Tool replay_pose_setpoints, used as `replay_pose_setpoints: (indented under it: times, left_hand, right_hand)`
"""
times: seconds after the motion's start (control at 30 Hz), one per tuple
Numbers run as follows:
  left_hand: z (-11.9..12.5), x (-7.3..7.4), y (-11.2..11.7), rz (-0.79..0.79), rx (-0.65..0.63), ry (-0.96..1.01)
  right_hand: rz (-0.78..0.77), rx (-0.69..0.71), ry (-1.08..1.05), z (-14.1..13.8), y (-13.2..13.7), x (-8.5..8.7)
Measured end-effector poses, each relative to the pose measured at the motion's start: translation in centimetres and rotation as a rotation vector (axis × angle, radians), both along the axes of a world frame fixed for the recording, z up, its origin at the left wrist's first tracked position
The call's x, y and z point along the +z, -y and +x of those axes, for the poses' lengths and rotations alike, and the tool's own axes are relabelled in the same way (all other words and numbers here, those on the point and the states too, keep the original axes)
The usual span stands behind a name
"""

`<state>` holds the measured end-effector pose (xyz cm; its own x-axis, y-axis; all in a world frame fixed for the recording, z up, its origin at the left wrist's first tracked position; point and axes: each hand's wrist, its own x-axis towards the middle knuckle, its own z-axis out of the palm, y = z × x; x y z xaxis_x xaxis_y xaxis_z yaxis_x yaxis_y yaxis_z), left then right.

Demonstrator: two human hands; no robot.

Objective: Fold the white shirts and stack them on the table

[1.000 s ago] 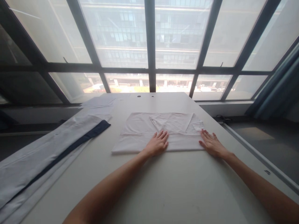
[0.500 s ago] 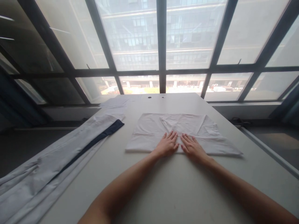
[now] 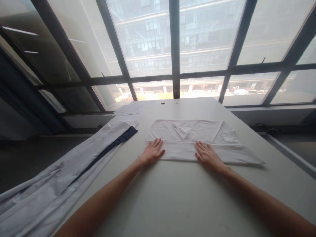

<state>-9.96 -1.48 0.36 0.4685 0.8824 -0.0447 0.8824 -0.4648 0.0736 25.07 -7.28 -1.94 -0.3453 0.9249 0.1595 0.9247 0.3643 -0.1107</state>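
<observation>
A folded white garment lies flat on the white table, its near part turned up into a band along the front edge. My left hand rests open on the left end of that band, fingers stretched away from me. On the band's middle, right of centre, my right hand lies flat with its fingers extended. The far part of the cloth shows creases and slanting fold lines. Its right corner reaches past my right hand.
Long white fabric pieces with a dark navy strip lie along the table's left side. Papers are at the far left of the table. Large windows rise behind it, and a dark curtain hangs at left.
My left hand has slid left along the band, away from my right hand, which stays nearly in place on the cloth. The view has shifted and tilted slightly.
</observation>
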Motion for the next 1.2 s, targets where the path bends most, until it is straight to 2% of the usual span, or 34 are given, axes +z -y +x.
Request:
replay_pose_setpoints:
  times: [0.1, 0.33, 0.53, 0.67, 0.73, 0.8, 0.9, 1.0, 1.1, 1.2]
  left_hand:
    - [-2.6, 0.0, 0.9, 0.037, 0.088, -0.037]
    - [-2.4, 0.3, 1.8, 0.014, 0.137, -0.043]
    - [-4.3, -0.1, 4.6, 0.020, 0.115, -0.049]
    - [-5.5, 1.3, 6.0, -0.104, 0.123, -0.077]
    - [-4.3, 2.3, 6.0, -0.090, 0.128, -0.078]
    - [-1.6, 3.2, 5.7, 0.004, 0.068, -0.016]
    - [4.5, 3.3, 5.5, 0.071, -0.142, 0.128]
    - [9.7, 2.5, 5.7, 0.060, -0.366, 0.189]
    - [11.8, 1.4, 5.8, 0.052, -0.497, 0.188]
    - [11.6, 0.7, 5.5, 0.055, -0.513, 0.165]
  right_hand:
    - [-0.011, 0.010, -0.012, 0.0, 0.0, 0.2]
    - [-0.089, 0.024, -0.015, -0.3, 0.5, 1.2]
    - [-0.072, 0.021, -0.021, -1.4, 3.8, 0.6]
    - [-0.085, 0.018, -0.031, -2.5, 5.8, 0.4]
    - [-0.085, -0.001, -0.041, -3.0, 6.2, 0.6]
    - [-0.079, -0.015, -0.056, -3.3, 6.3, 0.9]
    - [-0.079, -0.013, -0.081, -3.5, 6.2, 1.1]
    - [-0.097, -0.019, -0.117, -3.4, 5.9, 1.3]
    - [-0.135, -0.020, -0.171, -3.5, 5.7, 1.5]
    - [-0.178, 0.015, -0.212, -3.3, 5.4, 1.8]
